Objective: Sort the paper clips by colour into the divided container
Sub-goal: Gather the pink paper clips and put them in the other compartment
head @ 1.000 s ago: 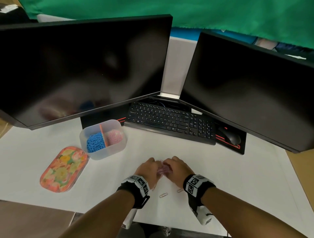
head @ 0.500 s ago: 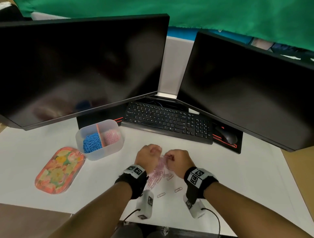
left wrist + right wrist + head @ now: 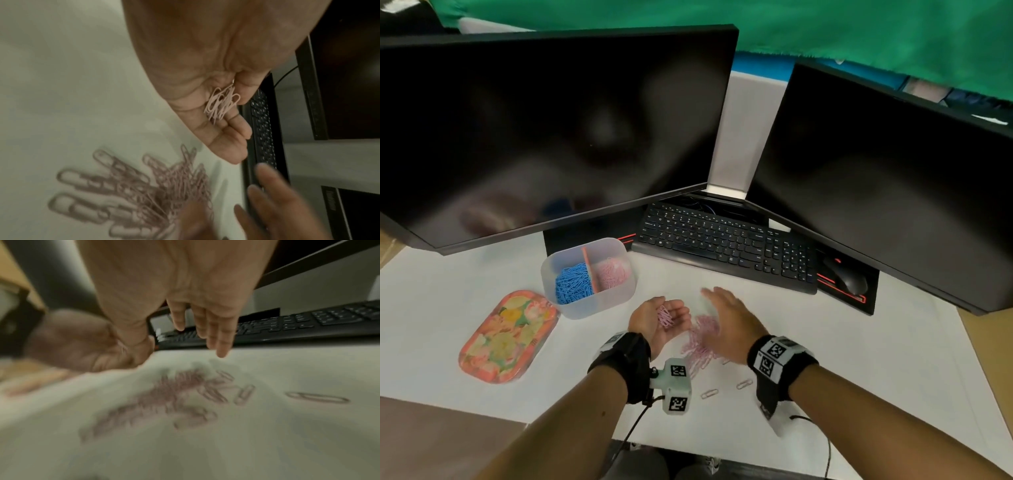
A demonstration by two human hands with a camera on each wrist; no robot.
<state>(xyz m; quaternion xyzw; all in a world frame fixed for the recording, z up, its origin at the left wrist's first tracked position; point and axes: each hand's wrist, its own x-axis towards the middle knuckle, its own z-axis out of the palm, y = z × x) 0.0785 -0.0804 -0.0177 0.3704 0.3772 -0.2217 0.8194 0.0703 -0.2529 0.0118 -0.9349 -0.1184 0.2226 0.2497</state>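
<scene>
My left hand is turned palm up and cupped, fingers curled round a small bunch of pink paper clips, also seen in the left wrist view as pink clips under the thumb. My right hand hovers beside it, blurred, fingers straight and holding nothing. A pile of pink clips lies on the white table between and below the hands. The translucent divided container stands to the left, with blue clips in its left part and pink clips in its right part.
A floral tray lies left of the container. Two loose clips lie near the front edge. A black keyboard, a mouse and two dark monitors stand behind.
The two fists held together over the clips have parted. The left hand turned palm up with a small bunch. The right hand opened and most clips now lie on the table.
</scene>
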